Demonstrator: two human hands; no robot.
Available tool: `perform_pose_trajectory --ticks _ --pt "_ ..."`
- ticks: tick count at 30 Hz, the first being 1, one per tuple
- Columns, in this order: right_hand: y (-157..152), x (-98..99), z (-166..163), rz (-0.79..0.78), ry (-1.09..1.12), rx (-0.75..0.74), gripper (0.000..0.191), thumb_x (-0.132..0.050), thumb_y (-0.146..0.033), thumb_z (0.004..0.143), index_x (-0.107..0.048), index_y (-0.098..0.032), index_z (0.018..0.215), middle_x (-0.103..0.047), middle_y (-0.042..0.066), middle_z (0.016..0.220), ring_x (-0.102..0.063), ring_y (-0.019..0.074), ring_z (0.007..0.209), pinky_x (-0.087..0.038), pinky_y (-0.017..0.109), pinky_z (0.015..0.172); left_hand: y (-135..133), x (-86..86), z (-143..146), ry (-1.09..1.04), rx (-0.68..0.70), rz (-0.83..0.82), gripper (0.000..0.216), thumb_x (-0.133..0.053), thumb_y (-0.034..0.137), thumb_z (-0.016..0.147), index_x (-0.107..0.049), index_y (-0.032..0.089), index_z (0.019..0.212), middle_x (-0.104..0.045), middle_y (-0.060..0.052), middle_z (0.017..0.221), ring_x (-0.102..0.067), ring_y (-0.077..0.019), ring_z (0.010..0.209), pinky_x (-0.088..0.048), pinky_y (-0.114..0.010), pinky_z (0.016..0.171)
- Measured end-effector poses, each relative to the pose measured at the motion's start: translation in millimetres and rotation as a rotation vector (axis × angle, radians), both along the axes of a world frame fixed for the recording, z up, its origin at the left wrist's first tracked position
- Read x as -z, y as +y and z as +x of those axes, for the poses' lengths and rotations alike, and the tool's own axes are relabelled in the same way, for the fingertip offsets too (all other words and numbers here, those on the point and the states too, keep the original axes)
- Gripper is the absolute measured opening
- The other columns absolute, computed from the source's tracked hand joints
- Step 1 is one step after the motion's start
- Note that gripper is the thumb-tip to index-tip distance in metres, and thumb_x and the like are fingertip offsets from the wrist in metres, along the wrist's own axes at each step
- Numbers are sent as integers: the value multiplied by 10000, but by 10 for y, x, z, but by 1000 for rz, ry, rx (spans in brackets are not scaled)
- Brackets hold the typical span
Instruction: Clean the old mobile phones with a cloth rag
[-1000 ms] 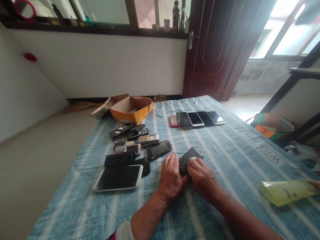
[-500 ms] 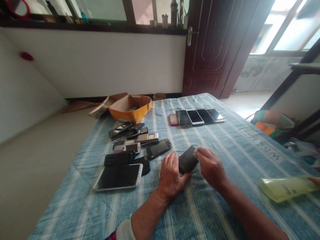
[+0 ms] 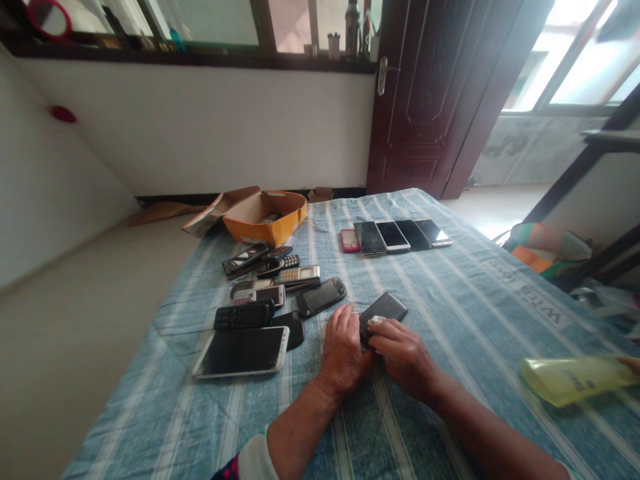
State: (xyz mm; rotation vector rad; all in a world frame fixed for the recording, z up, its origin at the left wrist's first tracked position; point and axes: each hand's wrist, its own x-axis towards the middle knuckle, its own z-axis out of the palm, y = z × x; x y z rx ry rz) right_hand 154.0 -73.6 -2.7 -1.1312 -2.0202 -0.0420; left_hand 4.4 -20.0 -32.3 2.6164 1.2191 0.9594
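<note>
A dark mobile phone [image 3: 391, 306] lies screen up on the striped cloth between my hands. My left hand [image 3: 345, 343] grips its lower left end, fingers along the side and thumb at the near edge. In my right hand [image 3: 400, 350] a small white wad of tissue [image 3: 375, 321] is pinched and pressed on the phone's lower part. Just left of my left hand is a black smartphone [image 3: 321, 297]. Further left sit a large white smartphone [image 3: 243, 352], a black keypad phone [image 3: 244, 315] and several other old phones in a loose pile.
Behind the pile stands an open orange cardboard box [image 3: 267, 230]. Several smartphones [image 3: 393, 236] lie in a row at the far side, beside a small pink-edged item [image 3: 350, 241]. A yellow translucent packet [image 3: 575, 379] is at the right on the blue striped cloth [image 3: 450, 307].
My right hand has moved left and nearer to me, carrying the tissue from the phone's upper right end to its lower part. My left hand stays on the phone.
</note>
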Motion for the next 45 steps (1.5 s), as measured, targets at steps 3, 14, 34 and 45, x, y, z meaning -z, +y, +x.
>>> perform_pose_trajectory --ticks 3,14,34,45 --pt "53 7 108 63 10 87 268 -406 -93 937 -660 -164 985 -658 104 1083 -596 186 945 -491 307 812 1 -10 1 -9 11 0 503 -699 442 734 -567 99 1077 -585 -228 1206 -518 -402 1194 -452 -568 1000" --pt "26 46 -78 65 -189 132 333 -401 -176 955 -601 -189 689 -610 58 763 -531 180 710 -411 313 674 -3 -16 -12 -7 15 -19 409 -612 343 760 -564 101 1086 -582 -222 1215 -511 -392 1206 -447 -567 1005" --pt "52 6 148 47 -211 243 316 -391 -110 915 -615 -194 709 -648 67 844 -530 174 714 -379 315 676 5 -34 8 4 9 -27 517 -719 409 702 -551 110 1088 -578 -226 1222 -510 -406 1204 -444 -590 995" --pt "-97 -77 -139 10 24 11 286 -390 -76 889 -628 -189 777 -660 54 865 -582 154 747 -430 287 670 25 7 -48 21 48 23 410 -522 267 780 -546 69 1138 -560 -242 1244 -499 -379 1215 -441 -555 1012"
